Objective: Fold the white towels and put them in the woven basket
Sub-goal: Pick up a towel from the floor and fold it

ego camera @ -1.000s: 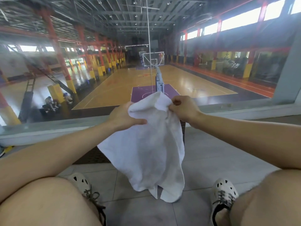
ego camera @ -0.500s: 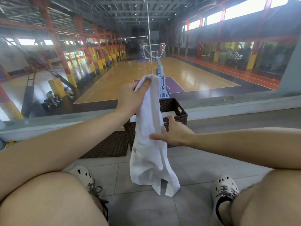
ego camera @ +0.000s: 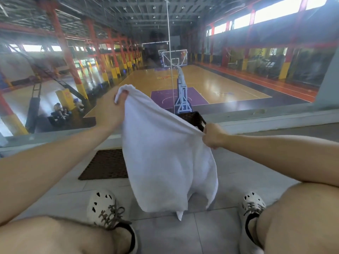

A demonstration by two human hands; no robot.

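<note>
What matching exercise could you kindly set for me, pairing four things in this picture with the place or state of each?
Things:
1. white terry towel
2. dark woven basket
3. dark brown woven mat
4. left hand

Places or states:
a. lies flat on the grey tiled floor, left of the towel
b. hangs spread out in the air
c. mostly hidden behind the towel
d. grips the towel's higher corner

Pairs: 1-b, 2-c, 3-a, 4-d.
</note>
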